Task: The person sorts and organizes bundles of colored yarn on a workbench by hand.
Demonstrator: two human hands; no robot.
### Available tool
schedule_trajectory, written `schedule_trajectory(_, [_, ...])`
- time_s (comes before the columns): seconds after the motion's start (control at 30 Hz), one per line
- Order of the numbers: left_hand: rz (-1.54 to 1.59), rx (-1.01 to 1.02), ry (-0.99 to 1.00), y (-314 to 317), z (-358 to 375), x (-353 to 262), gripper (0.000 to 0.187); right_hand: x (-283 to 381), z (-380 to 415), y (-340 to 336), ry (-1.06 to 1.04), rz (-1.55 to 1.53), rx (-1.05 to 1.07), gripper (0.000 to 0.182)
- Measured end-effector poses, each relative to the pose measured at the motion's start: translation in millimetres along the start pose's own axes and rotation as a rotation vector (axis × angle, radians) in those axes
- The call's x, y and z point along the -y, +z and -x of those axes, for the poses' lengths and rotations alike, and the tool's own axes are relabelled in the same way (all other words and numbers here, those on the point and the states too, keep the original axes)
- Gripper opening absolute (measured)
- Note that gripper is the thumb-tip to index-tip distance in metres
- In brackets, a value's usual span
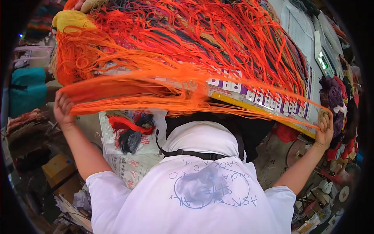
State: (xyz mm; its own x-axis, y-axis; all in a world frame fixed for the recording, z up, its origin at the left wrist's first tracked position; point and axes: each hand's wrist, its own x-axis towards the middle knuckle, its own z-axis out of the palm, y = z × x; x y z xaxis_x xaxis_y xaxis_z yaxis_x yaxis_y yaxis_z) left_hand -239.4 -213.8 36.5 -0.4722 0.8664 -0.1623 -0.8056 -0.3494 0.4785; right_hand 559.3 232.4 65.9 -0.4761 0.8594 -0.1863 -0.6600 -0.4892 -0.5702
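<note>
A long skein of orange thread stretches across in front of my chest, its middle blurred by motion. My left hand is closed around the loop at one end. My right hand, spread far to the other side, grips the opposite end, where the strands run thin and taut. Beyond the skein, a thick pile of red-orange thread covers the table, with darker strands beneath. Along the table's near edge, white and purple cards with holes show under the thread ends.
Yellow thread lies at the pile's far left. A scale with a lit green display stands at right, near purple thread bundles. Red and dark thread rests on white printed sacking. A cardboard box sits lower left.
</note>
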Motion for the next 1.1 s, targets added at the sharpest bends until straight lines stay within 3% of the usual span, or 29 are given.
schedule_trajectory(0.07, [0.125, 0.005, 0.006, -30.9, 9.6, -51.1, 0.026, 66.2, 25.5, -49.5, -0.086, 0.08, -0.181, 0.018])
schedule_trajectory(0.2, [0.226, -0.072, 0.101, -22.8, 13.1, -91.3, 0.023, 238.2, 84.4, -153.3, -0.347, 0.106, -0.459, 0.023])
schedule_trajectory(0.27, [0.261, -0.114, 0.213, -18.3, 9.1, -94.3, 0.023, 270.9, 100.7, -145.9, -0.555, 0.35, -0.458, 0.028])
schedule_trajectory(0.3, [0.263, -0.04, 0.144, -25.3, 3.5, -89.7, 0.017, 263.3, 105.8, -123.3, -0.621, 0.519, -0.406, 0.032])
schedule_trajectory(0.33, [0.254, -0.039, 0.146, 8.2, -3.2, -50.0, 0.013, 146.6, 84.5, -19.8, -0.621, 0.516, -0.414, 0.032])
schedule_trajectory(0.37, [0.244, -0.036, 0.147, 50.3, -11.0, 7.8, 0.014, 132.2, 56.0, 7.2, -0.553, 0.788, -0.433, 0.037])
schedule_trajectory(0.4, [0.265, 0.026, 0.069, 59.5, -20.8, 40.9, 0.018, 54.2, 28.1, 74.7, -0.536, 0.9, -0.511, 0.039])
schedule_trajectory(0.47, [0.237, 0.046, -0.062, 73.5, -40.8, 99.9, 0.026, -37.2, -12.2, 131.4, -0.393, 0.726, -0.466, 0.042])
schedule_trajectory(0.6, [-0.013, 0.051, -0.247, 116.9, -57.3, 198.8, 0.037, -181.8, -61.2, 172.1, -0.093, 0.894, -0.116, 0.04])
schedule_trajectory(0.67, [-0.237, 0.002, -0.327, 136.2, -59.3, 233.8, 0.037, -242.6, -70.9, 180.5, 0.055, 0.889, -0.048, 0.026])
schedule_trajectory(0.73, [-0.509, -0.038, -0.39, 150.5, -58.3, 265.4, 0.034, -290.9, -77.8, 184.5, 0.14, 1.058, 0.051, 0.021])
schedule_trajectory(0.87, [-1.048, -0.063, -0.474, 164.8, -55.1, 316.6, 0.032, -353.5, -87.5, 162.5, -0.052, 1.283, 0.141, 0.016])
schedule_trajectory(0.93, [-1.054, -0.109, -0.451, 168.7, -58.8, 329.1, 0.029, -359.2, -88.1, 162.0, -0.195, 1.392, 0.141, 0.013])
schedule_trajectory(1.1, [-1.02, -0.12, -0.474, 159.9, -75.6, 338.4, 0.018, -356.4, -85.3, 165.8, -0.134, 1.391, 0.087, 0.011])
